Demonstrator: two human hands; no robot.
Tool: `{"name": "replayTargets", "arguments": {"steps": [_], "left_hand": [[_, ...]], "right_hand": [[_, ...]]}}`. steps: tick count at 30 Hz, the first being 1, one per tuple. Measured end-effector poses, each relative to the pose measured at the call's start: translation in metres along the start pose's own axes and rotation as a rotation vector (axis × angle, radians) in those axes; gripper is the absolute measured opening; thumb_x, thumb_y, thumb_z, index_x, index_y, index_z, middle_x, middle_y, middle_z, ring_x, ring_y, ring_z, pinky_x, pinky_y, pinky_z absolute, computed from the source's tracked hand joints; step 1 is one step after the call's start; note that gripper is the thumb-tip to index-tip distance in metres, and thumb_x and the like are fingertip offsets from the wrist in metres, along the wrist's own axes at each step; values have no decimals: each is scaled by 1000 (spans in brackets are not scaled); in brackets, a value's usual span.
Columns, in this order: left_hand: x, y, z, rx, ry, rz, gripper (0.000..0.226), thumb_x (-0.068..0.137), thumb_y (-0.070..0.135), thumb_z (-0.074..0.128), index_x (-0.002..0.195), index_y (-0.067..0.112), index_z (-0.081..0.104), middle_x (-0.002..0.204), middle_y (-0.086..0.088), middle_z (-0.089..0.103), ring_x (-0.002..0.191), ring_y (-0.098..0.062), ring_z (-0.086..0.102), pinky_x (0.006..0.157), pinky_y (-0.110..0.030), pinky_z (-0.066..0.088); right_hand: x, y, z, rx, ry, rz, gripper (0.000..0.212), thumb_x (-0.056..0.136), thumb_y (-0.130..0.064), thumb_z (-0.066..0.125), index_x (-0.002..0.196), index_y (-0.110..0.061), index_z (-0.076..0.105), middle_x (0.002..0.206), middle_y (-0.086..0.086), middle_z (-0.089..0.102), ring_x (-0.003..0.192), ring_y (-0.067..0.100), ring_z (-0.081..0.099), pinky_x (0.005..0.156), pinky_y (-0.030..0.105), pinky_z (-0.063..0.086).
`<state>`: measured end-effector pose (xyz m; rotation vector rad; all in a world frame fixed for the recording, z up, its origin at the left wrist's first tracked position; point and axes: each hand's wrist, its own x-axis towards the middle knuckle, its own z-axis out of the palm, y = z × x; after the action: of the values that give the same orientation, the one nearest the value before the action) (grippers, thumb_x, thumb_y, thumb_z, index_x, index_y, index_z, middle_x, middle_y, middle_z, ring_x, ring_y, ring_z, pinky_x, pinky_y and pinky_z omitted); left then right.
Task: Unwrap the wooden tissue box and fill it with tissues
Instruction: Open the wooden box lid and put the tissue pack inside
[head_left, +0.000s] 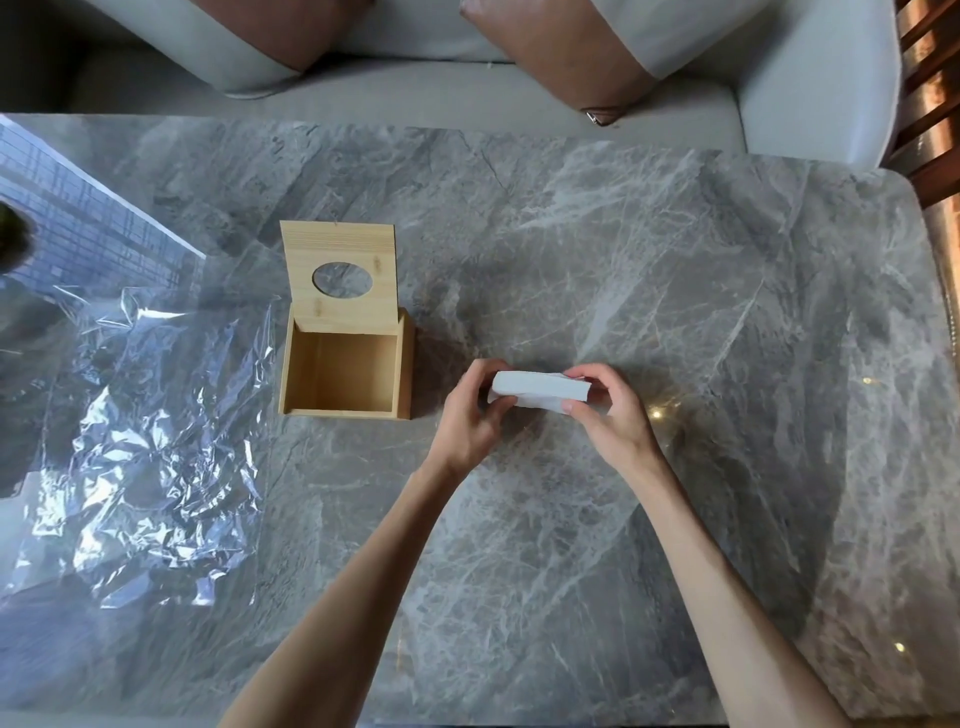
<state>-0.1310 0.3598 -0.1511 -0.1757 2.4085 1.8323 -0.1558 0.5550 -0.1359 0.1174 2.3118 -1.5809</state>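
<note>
The wooden tissue box (345, 410) stands on the grey marble table (623, 260), left of centre, with nothing inside. Its hinged lid (340, 244), with an oval hole, stands swung up at the far side. A white stack of tissues (540, 391) is held just above the table, to the right of the box. My left hand (470, 415) grips the stack's left end and my right hand (605, 410) grips its right end. The clear plastic wrap (150, 441) lies crumpled on the table, left of the box.
A grey sofa (467, 98) with two brown and grey cushions runs along the far side of the table. A wooden slatted chair (930, 104) shows at the top right. Window light reflects on the table's left part.
</note>
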Motion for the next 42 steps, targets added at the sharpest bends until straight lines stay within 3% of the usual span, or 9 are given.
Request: {"name": "replayTargets", "arguments": {"steps": [6,10,14,20,23,26,30,35,42], "left_hand": [[-10,24,-17,-231,-192,-215,22,85,15,72,103,20,60,98,3,68,92,-12,66,78,-24,54],[-23,41,-24,-392,-286,-479,32,82,22,73,108,9,60,102,-8,68,92,-23,64,76,-36,52],[-33,56,-36,-416,-310,-483,27,82,20,73,104,11,60,101,-10,67,86,-22,62,69,-32,47],[-37,79,-85,-328,-307,-398,30,86,13,70,112,5,58,108,-19,68,94,-31,67,78,-45,54],[-38,88,-115,-273,-292,-327,27,87,10,70,112,7,60,100,-5,71,90,-13,68,74,-27,55],[-34,94,-153,-191,-273,-268,30,87,10,70,116,7,61,104,-8,70,92,-21,67,78,-33,55],[-31,91,-199,-318,-218,-296,32,89,15,69,118,5,61,116,-17,69,104,-27,67,87,-37,54],[-23,54,-235,-184,106,-423,29,98,20,55,124,9,52,106,-7,63,96,-24,60,82,-37,52],[-23,26,-239,-81,-215,-486,62,92,-4,52,148,9,29,141,-17,46,114,-28,55,95,-35,49]], "right_hand": [[1,-16,-34,193,-276,302,38,80,6,71,98,-24,55,93,0,65,83,10,59,65,17,49],[3,-39,-57,238,-596,575,57,73,-10,79,124,-22,59,112,2,73,100,17,64,78,30,49],[4,-71,-56,41,-682,461,54,74,-30,78,125,-21,62,120,4,69,112,15,64,94,24,49],[12,-138,-10,-329,-764,243,47,84,-23,75,129,-23,60,92,-10,63,82,4,60,75,10,43],[18,-164,15,-379,-856,212,38,88,-17,71,125,-19,62,72,-26,71,65,-13,62,57,4,43],[27,-198,49,-427,-921,159,38,90,-14,69,126,-18,61,86,-17,74,69,-11,63,61,11,49],[44,-228,92,-526,-870,60,30,88,-10,69,118,-13,67,108,7,73,90,12,64,79,32,50],[64,-238,119,-550,-593,73,26,87,-16,70,112,-24,65,105,0,69,93,23,66,81,37,50],[53,-214,178,-864,-456,-11,37,90,-24,66,127,-29,59,127,4,64,114,26,60,87,35,48]]}}
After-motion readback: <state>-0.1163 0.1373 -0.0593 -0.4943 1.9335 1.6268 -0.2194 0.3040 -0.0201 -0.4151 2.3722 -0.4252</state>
